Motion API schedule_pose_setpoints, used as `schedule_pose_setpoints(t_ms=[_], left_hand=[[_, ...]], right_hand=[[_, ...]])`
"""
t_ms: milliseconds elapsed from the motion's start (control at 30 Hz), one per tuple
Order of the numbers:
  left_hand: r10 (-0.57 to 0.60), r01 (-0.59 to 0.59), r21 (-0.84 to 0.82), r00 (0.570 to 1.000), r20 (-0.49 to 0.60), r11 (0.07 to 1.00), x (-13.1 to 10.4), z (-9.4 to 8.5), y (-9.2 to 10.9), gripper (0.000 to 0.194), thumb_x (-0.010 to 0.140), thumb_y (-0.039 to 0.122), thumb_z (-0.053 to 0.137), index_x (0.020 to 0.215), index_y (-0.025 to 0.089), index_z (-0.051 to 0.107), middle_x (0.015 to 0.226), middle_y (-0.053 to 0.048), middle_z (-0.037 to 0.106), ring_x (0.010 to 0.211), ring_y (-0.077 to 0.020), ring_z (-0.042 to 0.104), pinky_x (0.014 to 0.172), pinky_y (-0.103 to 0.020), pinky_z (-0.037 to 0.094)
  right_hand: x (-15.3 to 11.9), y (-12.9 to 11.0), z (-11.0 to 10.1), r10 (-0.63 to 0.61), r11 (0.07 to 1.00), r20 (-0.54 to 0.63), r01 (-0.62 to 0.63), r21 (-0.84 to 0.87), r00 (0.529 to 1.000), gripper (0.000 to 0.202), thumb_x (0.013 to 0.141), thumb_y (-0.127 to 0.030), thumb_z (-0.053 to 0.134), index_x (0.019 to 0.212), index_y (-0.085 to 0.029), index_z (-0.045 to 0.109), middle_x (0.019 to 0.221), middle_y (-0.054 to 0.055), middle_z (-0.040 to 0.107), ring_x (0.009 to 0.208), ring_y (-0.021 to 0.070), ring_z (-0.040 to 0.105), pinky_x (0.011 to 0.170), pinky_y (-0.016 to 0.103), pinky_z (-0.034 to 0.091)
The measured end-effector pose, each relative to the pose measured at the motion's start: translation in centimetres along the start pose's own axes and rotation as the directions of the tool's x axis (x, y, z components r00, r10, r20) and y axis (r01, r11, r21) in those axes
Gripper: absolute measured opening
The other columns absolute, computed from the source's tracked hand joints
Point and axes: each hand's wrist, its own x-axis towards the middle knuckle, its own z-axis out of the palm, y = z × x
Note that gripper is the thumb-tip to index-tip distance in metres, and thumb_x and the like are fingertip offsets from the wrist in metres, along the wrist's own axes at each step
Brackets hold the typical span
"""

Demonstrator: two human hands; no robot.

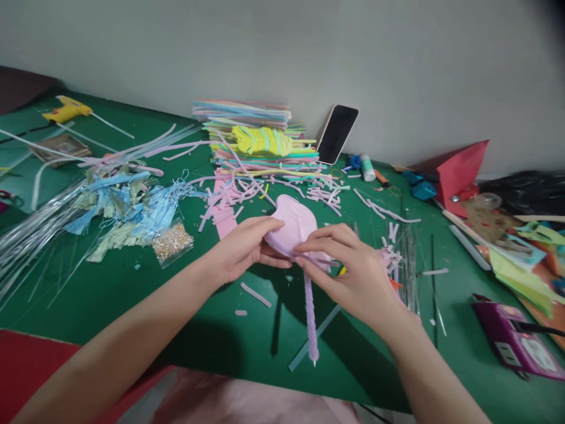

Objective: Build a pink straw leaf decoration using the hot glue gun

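Note:
My left hand point(249, 247) grips the left edge of a rounded, pale lilac craft piece point(298, 219), thumb on top and fingers beneath. From its underside a fuzzy lilac stem point(311, 318) hangs down toward me. At the lower right edge of the piece, my right hand point(339, 259) pinches a thin lilac strip point(320, 258) between thumb and fingertips. Loose lilac strip scraps point(256, 294) lie on the green table below. Part of the piece's underside is hidden by my hands.
Bundles of coloured strips point(247, 112) and a leaning phone point(339, 134) stand along the wall. Left are a yellow glue gun point(68, 110), blue tassels point(154, 203) and a bag of gold bits point(173, 242). A purple power strip point(516, 338) lies right, near coloured paper point(521, 280).

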Motion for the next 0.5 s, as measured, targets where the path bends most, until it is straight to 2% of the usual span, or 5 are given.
schedule_pose_setpoints(t_ms=[333, 500], left_hand=[[0.005, -0.005, -0.005, 0.999, 0.032, 1.000, -0.10, 0.31, -0.19, 0.019, 0.091, 0.019, 0.051, 0.086, 0.012, 0.068, 0.069, -0.004, 0.071, 0.060, -0.0152, 0.069, 0.057, -0.028, 0.061], [0.001, -0.001, 0.006, 0.999, 0.043, 1.000, -0.09, 0.24, -0.31, 0.019, 0.092, 0.020, 0.051, 0.088, 0.013, 0.068, 0.069, -0.003, 0.070, 0.062, -0.0152, 0.069, 0.061, -0.029, 0.062]], right_hand=[[0.64, -0.20, 0.47, -0.040, 0.997, 0.070, 0.036, 0.061, 0.997, 0.015, 0.085, -0.013, 0.061, 0.091, -0.024, 0.069, 0.088, 0.004, 0.067, 0.087, 0.0193, 0.058, 0.077, 0.035, 0.049], [0.87, -0.26, 0.21, -0.084, 0.996, 0.079, 0.081, 0.034, 0.993, 0.015, 0.086, -0.014, 0.060, 0.091, -0.025, 0.069, 0.086, 0.005, 0.067, 0.084, 0.0196, 0.057, 0.074, 0.036, 0.050]])
